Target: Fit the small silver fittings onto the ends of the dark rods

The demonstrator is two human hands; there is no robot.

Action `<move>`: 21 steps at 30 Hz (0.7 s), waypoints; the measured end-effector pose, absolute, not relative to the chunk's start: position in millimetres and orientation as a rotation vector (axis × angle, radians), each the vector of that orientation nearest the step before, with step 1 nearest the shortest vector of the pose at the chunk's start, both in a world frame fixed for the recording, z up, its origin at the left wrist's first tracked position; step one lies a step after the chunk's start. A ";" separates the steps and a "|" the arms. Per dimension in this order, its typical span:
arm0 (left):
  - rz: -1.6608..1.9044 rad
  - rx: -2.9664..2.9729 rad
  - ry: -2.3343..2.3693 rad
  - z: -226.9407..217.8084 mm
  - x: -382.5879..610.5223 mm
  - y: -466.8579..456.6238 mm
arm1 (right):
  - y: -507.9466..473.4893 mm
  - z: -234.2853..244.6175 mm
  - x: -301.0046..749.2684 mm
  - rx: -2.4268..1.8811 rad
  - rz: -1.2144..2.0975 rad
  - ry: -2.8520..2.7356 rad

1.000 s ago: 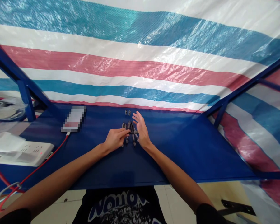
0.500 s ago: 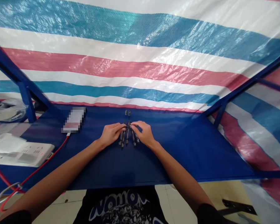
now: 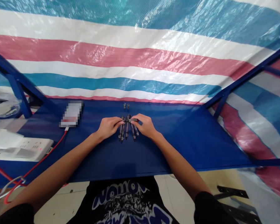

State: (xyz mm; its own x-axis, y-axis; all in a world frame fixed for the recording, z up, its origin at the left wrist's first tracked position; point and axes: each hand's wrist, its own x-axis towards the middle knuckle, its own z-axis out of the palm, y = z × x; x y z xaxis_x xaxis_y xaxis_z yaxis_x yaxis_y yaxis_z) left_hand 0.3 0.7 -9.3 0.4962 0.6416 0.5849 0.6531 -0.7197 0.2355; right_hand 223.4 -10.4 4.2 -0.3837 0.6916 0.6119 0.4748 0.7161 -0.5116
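Note:
Several dark pens (image 3: 128,132) lie side by side on the blue table (image 3: 182,146), pointing away from me. Across their far ends one more dark pen (image 3: 128,120) is held level between both hands. My left hand (image 3: 108,127) is closed, pinching its left end. My right hand (image 3: 146,125) is closed too, fingers pinched on its right end. Two small dark caps (image 3: 126,106) stand just beyond the hands, near the table's back edge.
A blurred-out phone (image 3: 71,114) with a red cable (image 3: 44,155) lies back left. A white power strip (image 3: 21,148) sits at the left edge. Blue frame bars (image 3: 16,90) and a striped tarp (image 3: 140,62) close in the back and sides.
My right hand, open and lifted a second ago, came down and closed on the pen's right end. Both hands shifted slightly away from me, and the camera tilted a little.

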 end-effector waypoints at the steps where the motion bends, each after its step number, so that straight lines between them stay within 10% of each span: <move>1: -1.065 -2.694 -1.155 -8.4 0.8 -0.2 | -11.3 4.5 222.5 -0.892 0.342 -2.043; 21: -1.140 -2.647 -1.082 -6.3 16.4 -13.9 | -24.4 5.5 210.3 -0.984 0.443 -1.901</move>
